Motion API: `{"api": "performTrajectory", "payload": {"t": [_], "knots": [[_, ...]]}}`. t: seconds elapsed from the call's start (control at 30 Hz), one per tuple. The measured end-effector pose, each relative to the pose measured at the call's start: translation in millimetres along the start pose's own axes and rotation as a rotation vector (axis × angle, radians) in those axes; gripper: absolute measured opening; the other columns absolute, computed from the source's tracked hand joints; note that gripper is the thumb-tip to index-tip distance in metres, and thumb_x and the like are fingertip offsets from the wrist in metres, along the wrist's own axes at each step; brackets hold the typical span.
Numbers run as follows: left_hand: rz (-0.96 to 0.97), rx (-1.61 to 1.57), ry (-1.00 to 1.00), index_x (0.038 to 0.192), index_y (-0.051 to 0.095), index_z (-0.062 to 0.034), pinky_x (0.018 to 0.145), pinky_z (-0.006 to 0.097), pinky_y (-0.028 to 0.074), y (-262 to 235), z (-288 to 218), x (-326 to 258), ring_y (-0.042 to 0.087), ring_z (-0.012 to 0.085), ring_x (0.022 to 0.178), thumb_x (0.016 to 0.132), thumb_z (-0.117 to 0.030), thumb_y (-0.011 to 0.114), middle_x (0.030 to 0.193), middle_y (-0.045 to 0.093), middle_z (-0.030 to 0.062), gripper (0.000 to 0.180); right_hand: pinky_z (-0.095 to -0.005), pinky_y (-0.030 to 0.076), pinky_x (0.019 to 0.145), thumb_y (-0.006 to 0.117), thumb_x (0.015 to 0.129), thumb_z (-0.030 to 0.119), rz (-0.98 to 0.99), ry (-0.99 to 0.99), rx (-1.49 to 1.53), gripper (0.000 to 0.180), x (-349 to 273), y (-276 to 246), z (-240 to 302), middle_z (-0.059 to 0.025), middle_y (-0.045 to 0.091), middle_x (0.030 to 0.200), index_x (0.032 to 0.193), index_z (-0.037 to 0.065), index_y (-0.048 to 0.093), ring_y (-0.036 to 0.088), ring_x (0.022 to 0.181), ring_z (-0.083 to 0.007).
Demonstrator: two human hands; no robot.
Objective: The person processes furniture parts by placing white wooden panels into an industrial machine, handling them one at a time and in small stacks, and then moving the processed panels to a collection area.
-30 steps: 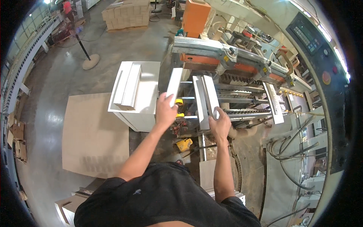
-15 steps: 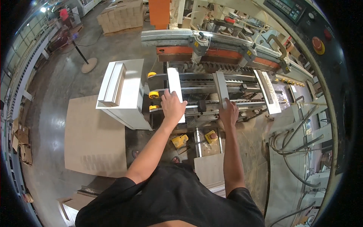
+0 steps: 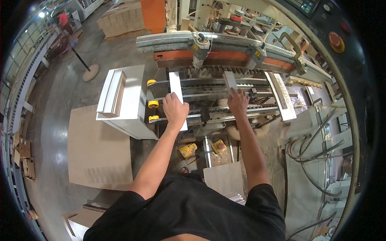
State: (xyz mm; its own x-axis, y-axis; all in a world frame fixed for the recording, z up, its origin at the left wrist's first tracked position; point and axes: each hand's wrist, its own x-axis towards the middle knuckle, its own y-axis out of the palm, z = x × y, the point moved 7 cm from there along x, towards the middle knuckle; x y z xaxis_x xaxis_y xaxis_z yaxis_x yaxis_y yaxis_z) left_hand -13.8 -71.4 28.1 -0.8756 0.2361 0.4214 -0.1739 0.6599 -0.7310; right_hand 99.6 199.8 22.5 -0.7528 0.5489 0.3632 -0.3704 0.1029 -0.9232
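A narrow white board point(image 3: 175, 82) lies across the machine's rails. My left hand point(image 3: 175, 110) grips it across its width near the middle, fingers on top and thumb at its right edge. Farther right, a second narrow board, pale grey point(image 3: 230, 79), lies lengthwise away from me. My right hand point(image 3: 238, 101) is closed over it, hiding its near part. Under both boards run long metal rails point(image 3: 209, 96) with yellow rollers point(image 3: 153, 104) at their left ends. A third white board point(image 3: 280, 96) with a dusty brown strip on it rests at the right of the rails.
White panels point(image 3: 114, 92) lie stacked on a white stand at left. Behind the rails runs a beam with clamp heads point(image 3: 200, 52). A control panel with a red button point(image 3: 336, 40) is at upper right. Yellow boxes point(image 3: 187, 150) and hoses point(image 3: 301, 154) sit low down.
My right hand has moved forward along the grey board and now covers more of it. My left hand stays on the white board. The whole view has shifted slightly.
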Motion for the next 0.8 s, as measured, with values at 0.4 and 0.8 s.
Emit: {"api": "performTrajectory", "payload": {"t": [0.4,0.8], "knots": [[0.189,0.03,-0.136,0.112,0.054,0.0057,0.094,0.046,0.045,-1,3,14,0.055,0.0371,0.106,0.076,-0.021,0.074,0.109,0.059,0.0207,0.049,-0.0683,0.021,0.109,0.063,0.088,0.022,0.016,0.056,-0.25,0.04,35,-8,-57,-0.0181,0.056,0.128,0.127,0.017,0.057,0.042,0.133,-0.0343],[0.148,0.043,-0.048,0.095,0.051,0.0025,0.079,0.047,0.049,34,-23,28,0.057,0.0375,0.091,0.071,-0.01,0.07,0.092,0.061,0.0209,0.033,-0.0537,0.048,0.079,0.059,0.084,0.005,0.006,-0.095,0.077,0.044,63,21,-66,-0.0246,0.057,0.103,0.127,0.012,0.051,0.059,0.095,-0.0454]]}}
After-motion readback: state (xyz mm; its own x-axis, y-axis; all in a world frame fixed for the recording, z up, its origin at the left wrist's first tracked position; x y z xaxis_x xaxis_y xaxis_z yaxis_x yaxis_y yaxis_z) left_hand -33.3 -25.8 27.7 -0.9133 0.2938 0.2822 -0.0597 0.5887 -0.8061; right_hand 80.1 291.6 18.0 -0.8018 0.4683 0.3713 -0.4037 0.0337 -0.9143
